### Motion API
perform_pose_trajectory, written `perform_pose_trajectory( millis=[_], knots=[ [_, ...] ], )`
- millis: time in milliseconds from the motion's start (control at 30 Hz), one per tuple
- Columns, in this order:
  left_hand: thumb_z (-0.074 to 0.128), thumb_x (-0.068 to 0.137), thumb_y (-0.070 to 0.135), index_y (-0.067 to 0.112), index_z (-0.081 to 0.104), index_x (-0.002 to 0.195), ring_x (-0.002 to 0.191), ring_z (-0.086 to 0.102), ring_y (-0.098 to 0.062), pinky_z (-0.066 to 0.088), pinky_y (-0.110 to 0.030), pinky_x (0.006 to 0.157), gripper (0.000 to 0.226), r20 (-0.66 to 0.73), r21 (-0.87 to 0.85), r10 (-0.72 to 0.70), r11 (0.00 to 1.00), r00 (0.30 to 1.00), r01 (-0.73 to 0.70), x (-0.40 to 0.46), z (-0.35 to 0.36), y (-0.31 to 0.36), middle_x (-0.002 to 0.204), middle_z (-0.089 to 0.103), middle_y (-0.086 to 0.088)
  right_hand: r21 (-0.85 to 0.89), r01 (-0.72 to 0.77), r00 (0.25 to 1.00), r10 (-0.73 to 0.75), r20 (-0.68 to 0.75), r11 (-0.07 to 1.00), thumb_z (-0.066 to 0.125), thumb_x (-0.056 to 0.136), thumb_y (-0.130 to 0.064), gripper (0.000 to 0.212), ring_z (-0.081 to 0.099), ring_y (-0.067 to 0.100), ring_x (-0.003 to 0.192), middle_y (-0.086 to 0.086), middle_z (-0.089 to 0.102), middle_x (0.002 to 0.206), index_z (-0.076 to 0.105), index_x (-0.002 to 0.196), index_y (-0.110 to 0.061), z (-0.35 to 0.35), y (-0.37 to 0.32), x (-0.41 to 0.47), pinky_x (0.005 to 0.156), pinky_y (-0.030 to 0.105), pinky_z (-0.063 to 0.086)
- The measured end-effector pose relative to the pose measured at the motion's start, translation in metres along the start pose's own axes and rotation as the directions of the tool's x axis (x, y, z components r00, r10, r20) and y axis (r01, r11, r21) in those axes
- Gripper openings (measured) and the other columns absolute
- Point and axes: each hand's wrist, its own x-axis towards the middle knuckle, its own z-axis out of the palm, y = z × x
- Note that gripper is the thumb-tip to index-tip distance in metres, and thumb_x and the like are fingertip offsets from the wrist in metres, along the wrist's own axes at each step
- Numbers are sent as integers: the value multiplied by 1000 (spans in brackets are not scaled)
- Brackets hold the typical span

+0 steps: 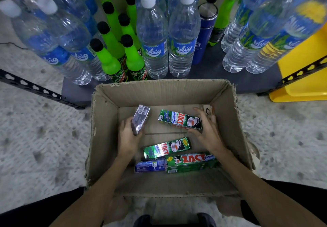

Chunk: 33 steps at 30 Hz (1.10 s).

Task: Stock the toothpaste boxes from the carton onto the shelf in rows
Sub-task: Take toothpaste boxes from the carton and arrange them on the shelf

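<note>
Toothpaste boxes [167, 147] in carton [104, 138]: left grip [128, 134] around purple box [141, 118], right grip [206, 131] around green box [179, 119].

Green toothpaste boxes [180, 122] in carton [106, 138]

A speckled floor [35, 138] carries the open carton [104, 138] and shelf [208, 67].

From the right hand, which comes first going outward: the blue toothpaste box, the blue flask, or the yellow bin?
1. Blue toothpaste box: in the carton, near side, left of the right hand.
2. Blue flask: on the shelf beyond the carton, among the bottles.
3. Yellow bin: far right, past the shelf's edge.
</note>
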Motion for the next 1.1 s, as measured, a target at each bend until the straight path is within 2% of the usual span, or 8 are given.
perform_pose_trajectory(
  millis=[133, 233, 367, 500, 567, 767, 900, 1100],
  knots=[
    [78, 74, 7, 16, 61, 126, 102, 50, -12, 41, -22, 86, 55, -17, 33, 200, 979, 980, -199, -4, -31, 28, 111, 60, 0, -8, 70, 996, -70, -47, 998, 82, 82, -27, 85, 39, 20, 131, -1, 41, 137, 33, 151, -40, -25, -16, -5, 117, 42, 32],
    [79, 73, 6, 16, 61, 131, 101, 48, -6, 35, -7, 87, 61, -17, 39, 319, 947, 948, -318, -6, -61, 53, 114, 61, 1, -79, 163, 983, -168, -69, 983, 77, 83, -45, 82, 39, 9, 120, -2, 47, 126, 31, 150, -42, -54, -35, -10, 112, 38, 37],
    [79, 75, 12, 13, 60, 138, 115, 51, -12, 42, -24, 104, 66, -66, 20, 402, 915, 913, -402, -13, -106, 91, 122, 50, 0, -168, 265, 945, -290, -150, 950, 68, 77, -65, 80, 37, 1, 108, -3, 56, 123, 37, 145, -35, -101, -76, -26, 98, 26, 38],
    [81, 73, 23, 13, 61, 137, 109, 58, -12, 40, -11, 97, 68, -88, 14, 503, 864, 860, -504, -29, -159, 145, 119, 55, 2, -173, 370, 895, -400, -196, 913, 81, 78, -48, 77, 45, 14, 114, -20, 57, 122, 42, 142, -31, -153, -118, -49, 102, 40, 41],
    [85, 73, 14, 15, 61, 136, 107, 59, -7, 37, -2, 90, 67, -67, -9, 550, 834, 832, -552, -41, -188, 177, 119, 58, 2, -211, 407, 875, -446, -189, 889, 78, 78, -55, 73, 48, 14, 120, -13, 55, 124, 43, 140, -37, -182, -137, -61, 103, 35, 40],
    [77, 73, 38, 30, 68, 122, 106, 62, 1, 43, -8, 87, 50, -124, 5, 693, 716, 710, -698, -79, -267, 263, 120, 62, 17, -358, 451, 802, -547, -238, 817, 69, 74, -73, 66, 45, 10, 106, -3, 59, 113, 56, 131, -44, -273, -204, -98, 90, 15, 33],
    [73, 75, 45, 30, 71, 119, 109, 62, 0, 46, -15, 91, 47, -152, 36, 777, 622, 611, -782, -99, -314, 317, 118, 64, 18, -386, 512, 737, -623, -263, 767, 81, 75, -50, 58, 45, -1, 104, -16, 58, 110, 61, 128, -38, -335, -266, -137, 90, 16, 40],
    [84, 78, 21, 28, 74, 115, 109, 66, -8, 49, -19, 93, 39, -161, 71, 860, 499, 484, -864, -115, -385, 404, 118, 70, 13, -414, 538, 698, -663, -269, 734, 79, 74, -51, 55, 48, 3, 104, -19, 52, 103, 61, 126, -45, -423, -342, -168, 84, 13, 42]
  ],
)
